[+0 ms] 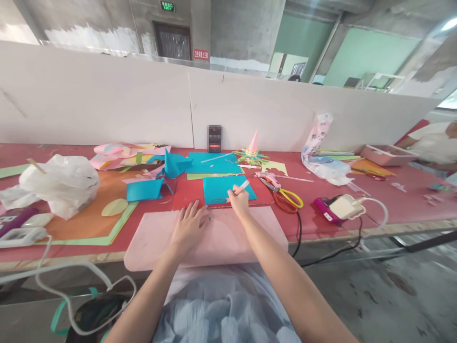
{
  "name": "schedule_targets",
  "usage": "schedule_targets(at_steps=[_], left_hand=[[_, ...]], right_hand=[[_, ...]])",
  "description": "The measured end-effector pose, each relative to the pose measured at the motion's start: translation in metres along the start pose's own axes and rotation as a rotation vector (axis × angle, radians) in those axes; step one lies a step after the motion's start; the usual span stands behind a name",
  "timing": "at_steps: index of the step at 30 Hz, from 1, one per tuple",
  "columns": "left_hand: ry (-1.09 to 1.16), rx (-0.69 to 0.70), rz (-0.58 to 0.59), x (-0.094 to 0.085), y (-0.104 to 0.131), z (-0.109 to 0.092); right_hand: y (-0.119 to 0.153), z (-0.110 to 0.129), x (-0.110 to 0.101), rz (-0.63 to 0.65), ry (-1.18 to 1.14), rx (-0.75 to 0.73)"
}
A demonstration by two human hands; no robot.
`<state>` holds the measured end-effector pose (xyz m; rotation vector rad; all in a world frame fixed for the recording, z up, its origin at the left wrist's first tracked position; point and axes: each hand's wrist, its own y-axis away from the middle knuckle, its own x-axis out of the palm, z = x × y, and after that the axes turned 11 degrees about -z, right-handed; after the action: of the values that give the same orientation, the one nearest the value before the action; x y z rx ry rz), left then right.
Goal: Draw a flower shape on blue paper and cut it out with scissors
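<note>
In my right hand [238,199] is a pale pen [243,186], held over a blue sheet of paper [214,186]. Dark curved lines show on the sheet beside the hand. My left hand [189,223] lies flat, fingers spread, on a pink pad [150,243] at the table's front, its fingertips by the sheet's lower left corner. Scissors with yellow and orange handles [293,199] lie to the right of the sheet, beside a pink glue gun [269,178]. Behind stands a pink paper cone [253,142] with a fringed green and yellow base.
Folded blue paper [144,189] and a white plastic bag [59,183] lie on the left. On the right are a purple power strip [327,211] with a white charger, a plastic package [323,162] and a pink tray [387,156]. A phone [214,138] leans against the partition; another person [433,143] sits far right.
</note>
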<state>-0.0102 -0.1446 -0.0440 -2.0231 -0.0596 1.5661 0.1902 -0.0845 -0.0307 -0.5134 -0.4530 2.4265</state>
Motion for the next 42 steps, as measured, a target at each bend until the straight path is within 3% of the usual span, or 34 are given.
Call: schedule_targets(at_steps=[7, 18, 25, 35, 42], left_hand=[[0.009, -0.013, 0.006, 0.0, 0.0001, 0.0], [0.01, -0.009, 0.016, -0.0006, -0.0001, -0.0001], [-0.002, -0.006, -0.005, 0.0008, 0.0006, 0.0006], [-0.002, -0.006, 0.002, -0.0027, -0.0005, -0.0014], [0.002, -0.003, 0.002, 0.0, 0.0001, 0.0007]], right_hand=[[-0.003, -0.0006, 0.0006, -0.013, -0.101, 0.051], [-0.0019, 0.0045, 0.0058, 0.224, -0.275, 0.091], [-0.0043, -0.0027, 0.0051, 0.09, -0.175, 0.108], [-0.0014, -0.0008, 0.005, 0.115, -0.08, 0.069], [-0.0025, -0.003, 0.0034, -0.025, -0.084, 0.065]])
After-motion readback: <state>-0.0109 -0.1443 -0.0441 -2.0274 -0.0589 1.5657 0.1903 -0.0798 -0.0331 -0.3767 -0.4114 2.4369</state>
